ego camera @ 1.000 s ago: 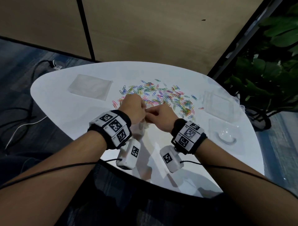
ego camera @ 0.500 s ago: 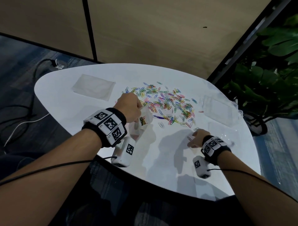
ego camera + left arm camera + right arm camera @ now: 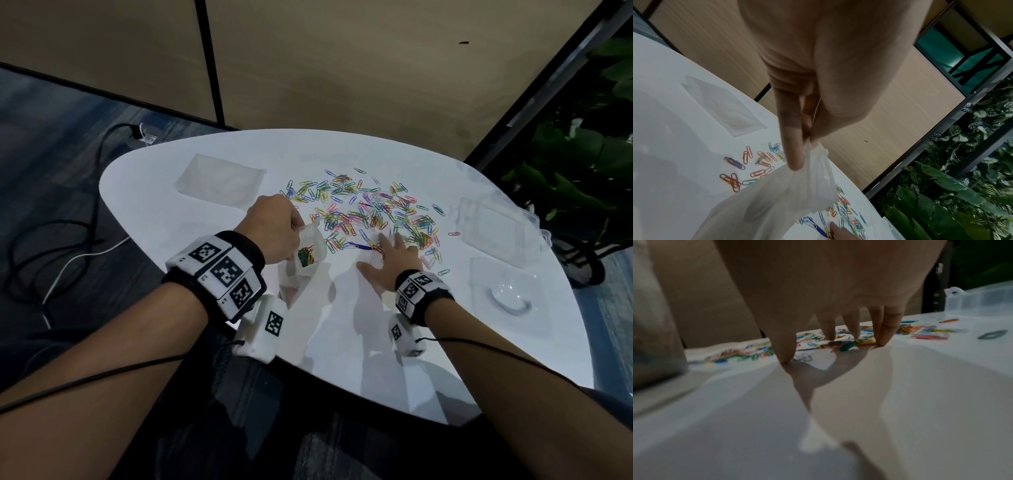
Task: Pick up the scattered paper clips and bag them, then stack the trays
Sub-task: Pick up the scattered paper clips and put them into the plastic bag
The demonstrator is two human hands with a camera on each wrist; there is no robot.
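Several coloured paper clips (image 3: 370, 212) lie scattered over the middle of the white table (image 3: 342, 325). My left hand (image 3: 274, 228) pinches the top edge of a small clear bag (image 3: 305, 257) that holds some clips; the left wrist view shows the bag (image 3: 789, 194) hanging from thumb and finger. My right hand (image 3: 390, 260) lies spread, fingers straight, tips touching the table at the near edge of the clip pile (image 3: 849, 340). Two clear trays stand at the right, one (image 3: 493, 226) farther and one (image 3: 507, 291) nearer; the tray (image 3: 980, 303) also shows in the right wrist view.
A flat stack of clear bags (image 3: 219, 180) lies at the table's far left. Green plants (image 3: 575, 164) stand beyond the right edge. Cables (image 3: 68, 233) run over the floor at the left. A tan wall panel rises behind the table.
My right hand has gone from the bag's mouth out to the right, then back to the clip pile's near edge with fingers spread. The left hand keeps hold of the bag.
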